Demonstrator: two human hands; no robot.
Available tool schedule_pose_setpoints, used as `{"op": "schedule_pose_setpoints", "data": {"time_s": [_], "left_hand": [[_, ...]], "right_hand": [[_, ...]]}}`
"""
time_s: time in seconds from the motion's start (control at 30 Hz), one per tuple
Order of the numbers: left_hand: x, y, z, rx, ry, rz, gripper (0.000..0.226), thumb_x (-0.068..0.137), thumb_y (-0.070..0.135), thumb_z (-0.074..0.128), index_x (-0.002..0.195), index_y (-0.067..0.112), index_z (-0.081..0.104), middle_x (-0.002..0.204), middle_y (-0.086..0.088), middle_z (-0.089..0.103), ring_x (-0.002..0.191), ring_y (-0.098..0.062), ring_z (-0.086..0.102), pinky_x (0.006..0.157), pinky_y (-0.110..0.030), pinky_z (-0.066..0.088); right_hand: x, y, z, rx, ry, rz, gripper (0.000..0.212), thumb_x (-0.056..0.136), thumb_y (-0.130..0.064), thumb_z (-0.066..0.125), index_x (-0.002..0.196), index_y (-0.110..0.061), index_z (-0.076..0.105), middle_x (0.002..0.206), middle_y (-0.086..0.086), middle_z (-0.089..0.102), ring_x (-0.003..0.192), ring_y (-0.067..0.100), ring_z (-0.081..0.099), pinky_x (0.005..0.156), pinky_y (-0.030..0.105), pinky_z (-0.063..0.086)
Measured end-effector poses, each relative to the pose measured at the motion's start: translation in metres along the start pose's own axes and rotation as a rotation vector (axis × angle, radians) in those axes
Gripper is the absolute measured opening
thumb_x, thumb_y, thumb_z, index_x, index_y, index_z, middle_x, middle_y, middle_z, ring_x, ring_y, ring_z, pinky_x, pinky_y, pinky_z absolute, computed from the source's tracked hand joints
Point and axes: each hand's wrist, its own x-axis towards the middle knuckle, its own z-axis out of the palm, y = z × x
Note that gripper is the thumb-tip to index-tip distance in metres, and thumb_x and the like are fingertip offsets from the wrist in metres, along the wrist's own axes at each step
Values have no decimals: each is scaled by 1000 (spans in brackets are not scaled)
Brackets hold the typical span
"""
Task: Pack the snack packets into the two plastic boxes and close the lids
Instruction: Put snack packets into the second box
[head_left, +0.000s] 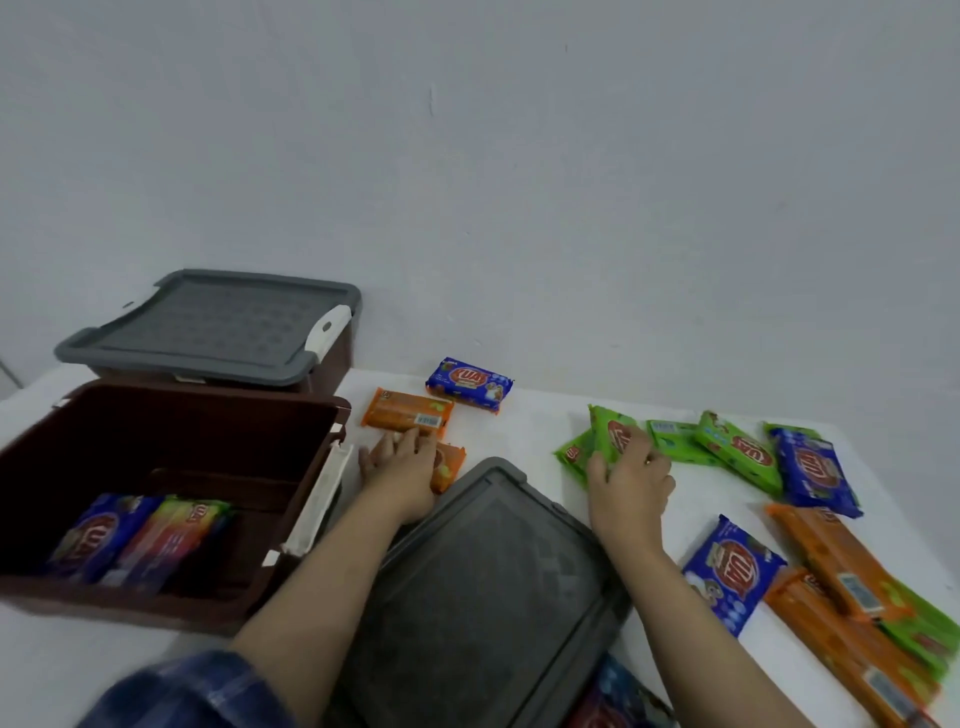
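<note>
Centre frame, gathering is under way: left hand (402, 465) lies flat-fingered on an orange foil snack packet (448, 466), right hand (631, 475) curls round a green foil snack packet (613, 435). Next, I'd say, both travel to the open brown plastic box (171, 447) at left, its loose grey lid (483, 597) lying lower centre.

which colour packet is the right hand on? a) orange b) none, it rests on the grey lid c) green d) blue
c: the right hand grips a green packet near the cluster of green ones on the table, while the left hand is on an orange packet beside the open brown box.
</note>
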Motion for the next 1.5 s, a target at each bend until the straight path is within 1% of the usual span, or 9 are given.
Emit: {"op": "schedule_pose_setpoints", "data": {"time_s": [0.17, 0.3, 0.47, 0.6, 0.73, 0.83, 0.97, 1.1, 1.5], "left_hand": [[-1, 9, 4, 72, 218, -68, 67, 95, 54, 39, 146, 13, 24, 148, -19, 26, 136, -35, 25, 115, -51, 17], [-14, 33, 3, -453, 492, -40, 64, 95, 53, 41, 142, 14, 23, 140, -19, 31, 123, -31, 39, 99, -38, 39], [-57, 52, -23, -1088, 597, 310, 57, 92, 47, 48, 136, 19, 26, 133, -9, 41, 120, -21, 44, 97, -27, 38], [-106, 31, -47, -1299, 554, 541, 43, 88, 55, 44, 125, 35, 31, 123, -5, 52, 113, -14, 55, 99, -31, 45], [-140, -16, -75, -1375, 566, 614, 22, 90, 49, 38, 107, 36, 34, 101, 1, 60, 80, -3, 62, 64, -16, 47], [-151, -73, -90, -1320, 571, 621, 13, 97, 38, 39, 108, 35, 33, 89, 10, 54, 64, 7, 56, 59, -11, 43], [-147, -167, -102, -980, 516, 506, 38, 95, 46, 45, 128, 46, 28, 122, 6, 54, 108, -6, 55, 96, -29, 43], [-140, -252, -99, -454, 465, 289, 48, 89, 60, 48, 131, 46, 31, 110, -2, 48, 97, -26, 58, 88, -38, 46], [-145, -280, -72, 134, 165, -10, 42, 97, 37, 38, 131, 19, 54, 134, -9, 38, 122, -28, 40, 98, -39, 40]], "right_hand": [[-34, -28, -4, 362, -14, -109, 50, 99, -19, 46, 145, -9, 31, 137, 14, 41, 125, 26, 38, 105, 34, 32], [-64, -52, -10, 619, -73, -102, 42, 99, -24, 46, 138, -26, 32, 128, 0, 43, 110, 10, 47, 85, 8, 36], [-94, -85, -25, 952, -160, 10, 49, 80, -46, 44, 128, -49, 37, 97, -5, 53, 84, 16, 53, 78, 31, 44], [-128, -125, -28, 959, -156, -156, 52, 78, -68, 52, 126, -62, 33, 109, 2, 59, 80, 5, 63, 68, 18, 50], [-161, -166, -13, 1098, -172, -212, 45, 84, -60, 53, 127, -61, 37, 118, -13, 65, 105, 13, 64, 95, 40, 49], [-189, -199, 4, 1114, -155, -210, 36, 90, -48, 51, 124, -58, 44, 133, -10, 58, 123, 12, 55, 107, 39, 41], [-208, -229, 38, 1084, -186, -124, 34, 92, -25, 54, 125, -32, 49, 99, -9, 72, 91, 10, 70, 75, 25, 55], [-215, -258, 79, 1018, -342, 17, 36, 88, 5, 51, 114, -19, 49, 102, 8, 69, 87, 18, 70, 67, 35, 59], [-226, -270, 127, 683, -497, 140, 69, 89, 8, 42, 136, -40, 29, 106, 6, 61, 94, 27, 65, 76, 50, 60]]}}
